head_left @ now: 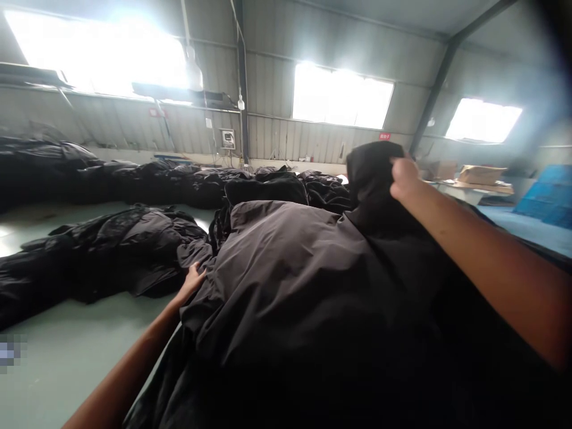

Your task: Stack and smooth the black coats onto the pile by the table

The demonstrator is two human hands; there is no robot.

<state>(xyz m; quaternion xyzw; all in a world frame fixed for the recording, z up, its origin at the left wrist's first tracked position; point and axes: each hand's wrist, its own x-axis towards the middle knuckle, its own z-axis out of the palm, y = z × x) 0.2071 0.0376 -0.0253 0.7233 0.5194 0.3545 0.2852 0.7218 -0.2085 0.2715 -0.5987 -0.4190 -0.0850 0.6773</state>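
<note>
the right hand [404,179] is raised at the upper right of the dark grey padded nylon coat [286,286]. its fingers are curled narrow around the black hood [369,179] and hold that fabric bunched, with the fingertips partly hidden in the folds. the left hand [191,281] lies at the coat's left edge, with its fingers slightly spread and pressed on the fabric, not closed around it.

the coat lies in a large, rumpled mass directly in front of the wearer of the camera. its long axis runs from the lower foreground up and to the right, and the hood, standing upright, marks the far end.

a heap of black padded garments [111,262] lies on the pale green floor [67,357] just left of the coat, and a long row of similar black garments [156,185] extends beyond it. a white bench [469,192] stands beyond the coat to the right, carrying flat cardboard boxes [481,174]. blue plastic crates [545,196] stand to the right of that bench. a corrugated metal wall [313,143] with bright windows [342,95] closes the space behind the coat.
</note>
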